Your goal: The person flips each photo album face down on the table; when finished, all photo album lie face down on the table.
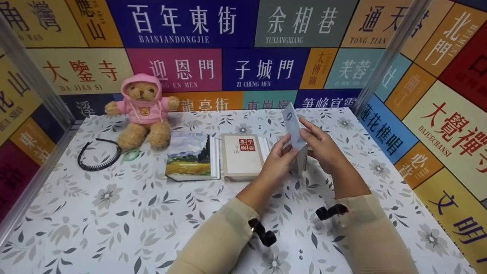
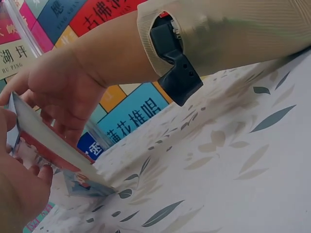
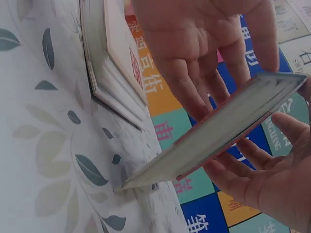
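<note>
Both hands hold a book (image 1: 292,129) upright over the right part of the table, one hand on each side. A pale blue face with a dark oval mark shows in the head view. The right wrist view shows its page edges (image 3: 233,124); its lower corner is right at the tablecloth. My left hand (image 1: 280,154) grips it from the left, thumb and fingertips along its near edge. From the right, my right hand (image 1: 322,144) holds it with fingers spread along the cover. To the left lie a cream book with red characters (image 1: 241,160) and a book with a landscape cover (image 1: 190,158).
A teddy bear in a pink hoodie (image 1: 142,110) sits at the back left. Near it lie a black toothed headband (image 1: 99,167) and a green ring (image 1: 132,155). Panels with large characters (image 1: 182,23) wall in the back and sides of the flowered table (image 1: 144,220).
</note>
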The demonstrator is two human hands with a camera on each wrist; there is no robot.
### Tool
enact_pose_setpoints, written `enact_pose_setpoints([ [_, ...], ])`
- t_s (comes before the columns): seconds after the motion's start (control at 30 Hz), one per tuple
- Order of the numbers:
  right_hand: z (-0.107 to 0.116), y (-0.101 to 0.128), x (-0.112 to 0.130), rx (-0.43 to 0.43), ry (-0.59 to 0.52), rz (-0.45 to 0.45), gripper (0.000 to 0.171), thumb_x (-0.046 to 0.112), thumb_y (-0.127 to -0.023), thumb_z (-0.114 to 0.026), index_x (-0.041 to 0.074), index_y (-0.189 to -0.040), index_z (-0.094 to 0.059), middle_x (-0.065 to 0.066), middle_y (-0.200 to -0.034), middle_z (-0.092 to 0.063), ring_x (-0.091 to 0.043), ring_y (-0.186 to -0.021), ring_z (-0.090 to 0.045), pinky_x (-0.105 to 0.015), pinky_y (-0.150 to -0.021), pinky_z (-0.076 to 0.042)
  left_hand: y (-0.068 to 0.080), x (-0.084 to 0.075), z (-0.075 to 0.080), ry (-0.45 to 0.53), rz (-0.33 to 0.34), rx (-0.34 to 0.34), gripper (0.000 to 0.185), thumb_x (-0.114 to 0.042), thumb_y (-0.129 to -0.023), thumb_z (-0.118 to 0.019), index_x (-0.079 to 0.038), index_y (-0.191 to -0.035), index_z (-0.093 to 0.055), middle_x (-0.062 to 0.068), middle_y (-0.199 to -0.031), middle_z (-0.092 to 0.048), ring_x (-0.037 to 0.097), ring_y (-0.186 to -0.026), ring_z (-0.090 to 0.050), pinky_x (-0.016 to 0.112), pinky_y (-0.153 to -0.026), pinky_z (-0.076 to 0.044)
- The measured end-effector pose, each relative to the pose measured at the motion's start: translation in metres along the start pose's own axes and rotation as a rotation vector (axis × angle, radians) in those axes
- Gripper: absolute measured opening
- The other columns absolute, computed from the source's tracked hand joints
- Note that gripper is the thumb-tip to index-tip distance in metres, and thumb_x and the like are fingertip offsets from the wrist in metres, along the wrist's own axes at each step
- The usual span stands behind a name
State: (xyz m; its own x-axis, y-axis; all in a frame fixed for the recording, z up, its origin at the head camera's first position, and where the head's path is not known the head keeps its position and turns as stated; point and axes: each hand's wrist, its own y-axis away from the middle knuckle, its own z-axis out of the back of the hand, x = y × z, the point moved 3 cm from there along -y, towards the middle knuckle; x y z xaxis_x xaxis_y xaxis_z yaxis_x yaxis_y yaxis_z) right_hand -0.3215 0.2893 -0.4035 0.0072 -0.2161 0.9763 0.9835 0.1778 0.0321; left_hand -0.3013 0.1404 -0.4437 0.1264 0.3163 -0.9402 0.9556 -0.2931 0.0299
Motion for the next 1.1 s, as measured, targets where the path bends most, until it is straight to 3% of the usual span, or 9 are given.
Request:
enact_pose_setpoints([
  [0.13,0.007,-0.004,-0.010,0.016,-0.004,-0.062,0.061,0.047,-0.099,-0.055,0.048,-0.153,-0.026,-0.002,-0.166,-0.018,-0.029,-0.148,-0.030,-0.057,-0.112,-0.038,-0.002,0.003,0.003,0.030,-0.006,-0.001,0.054,-0.018,-0.100,-0.057,-0.026,-0.151,-0.040,-0.001,-0.159,-0.036,0.021,-0.146,-0.037,0.038,-0.118,-0.037],
  [0.33,0.012,-0.008,-0.022,0.047,0.035,-0.130,0.062,0.037,-0.102,-0.052,0.048,-0.154,-0.021,0.005,-0.167,-0.013,-0.030,-0.148,-0.032,-0.057,-0.112,-0.038,-0.004,0.007,0.007,0.060,0.074,-0.001,0.052,-0.024,-0.102,-0.051,-0.031,-0.152,-0.038,-0.009,-0.162,-0.031,0.021,-0.147,-0.036,0.041,-0.121,-0.032],
  [0.43,0.012,-0.009,-0.025,0.046,0.037,-0.136,0.059,0.042,-0.102,-0.051,0.048,-0.154,-0.022,0.008,-0.167,-0.011,-0.027,-0.150,-0.028,-0.059,-0.115,-0.033,-0.003,0.008,0.007,0.061,0.097,0.039,0.053,-0.027,-0.102,-0.049,-0.035,-0.153,-0.035,-0.011,-0.163,-0.027,0.021,-0.148,-0.032,0.041,-0.122,-0.029],
  [0.57,0.011,-0.011,-0.029,0.027,-0.015,-0.132,0.061,0.053,-0.098,-0.051,0.048,-0.153,-0.024,0.003,-0.167,-0.015,-0.029,-0.147,-0.033,-0.060,-0.112,-0.037,-0.002,0.010,0.012,-0.034,0.079,0.078,0.050,-0.034,-0.102,-0.051,-0.045,-0.149,-0.037,-0.013,-0.163,-0.026,0.020,-0.148,-0.033,0.041,-0.122,-0.029],
  [0.63,0.012,-0.010,-0.031,0.013,-0.042,-0.129,0.063,0.056,-0.096,-0.053,0.047,-0.153,-0.026,-0.001,-0.165,-0.019,-0.029,-0.142,-0.039,-0.055,-0.108,-0.044,-0.003,0.011,0.015,-0.083,0.083,0.085,0.047,-0.037,-0.102,-0.051,-0.051,-0.145,-0.039,-0.013,-0.162,-0.027,0.020,-0.150,-0.030,0.044,-0.122,-0.028],
  [0.73,0.018,-0.010,-0.032,-0.020,-0.045,-0.108,0.065,0.054,-0.095,-0.055,0.042,-0.154,-0.029,-0.003,-0.162,-0.026,-0.021,-0.134,-0.046,-0.039,-0.100,-0.052,-0.004,0.017,0.017,-0.080,0.138,0.090,0.044,-0.039,-0.101,-0.051,-0.052,-0.143,-0.042,-0.011,-0.162,-0.029,0.019,-0.152,-0.023,0.048,-0.123,-0.024],
  [0.83,0.028,-0.010,-0.033,-0.068,-0.077,-0.067,0.066,0.046,-0.095,-0.061,0.031,-0.154,-0.035,-0.004,-0.155,-0.038,-0.013,-0.121,-0.057,-0.027,-0.089,-0.057,-0.006,0.025,0.015,-0.027,0.205,0.084,0.045,-0.035,-0.102,-0.050,-0.042,-0.146,-0.044,-0.004,-0.162,-0.032,0.020,-0.151,-0.025,0.047,-0.123,-0.025],
  [0.97,0.044,-0.010,-0.036,-0.105,-0.209,-0.008,0.064,0.027,-0.093,-0.068,0.014,-0.151,-0.042,-0.010,-0.146,-0.050,-0.010,-0.108,-0.067,-0.025,-0.081,-0.060,-0.006,0.031,0.010,0.007,0.237,0.059,0.051,-0.029,-0.102,-0.050,-0.027,-0.152,-0.039,0.002,-0.163,-0.030,0.021,-0.151,-0.027,0.041,-0.123,-0.026],
  [1.1,0.061,-0.011,-0.046,-0.146,-0.252,-0.040,0.062,0.019,-0.092,-0.070,0.014,-0.149,-0.045,-0.007,-0.150,-0.047,-0.008,-0.111,-0.065,-0.024,-0.083,-0.059,-0.007,0.034,0.010,0.042,0.276,0.035,0.054,-0.029,-0.101,-0.051,-0.023,-0.153,-0.037,0.004,-0.163,-0.029,0.025,-0.151,-0.026,0.045,-0.124,-0.023],
])
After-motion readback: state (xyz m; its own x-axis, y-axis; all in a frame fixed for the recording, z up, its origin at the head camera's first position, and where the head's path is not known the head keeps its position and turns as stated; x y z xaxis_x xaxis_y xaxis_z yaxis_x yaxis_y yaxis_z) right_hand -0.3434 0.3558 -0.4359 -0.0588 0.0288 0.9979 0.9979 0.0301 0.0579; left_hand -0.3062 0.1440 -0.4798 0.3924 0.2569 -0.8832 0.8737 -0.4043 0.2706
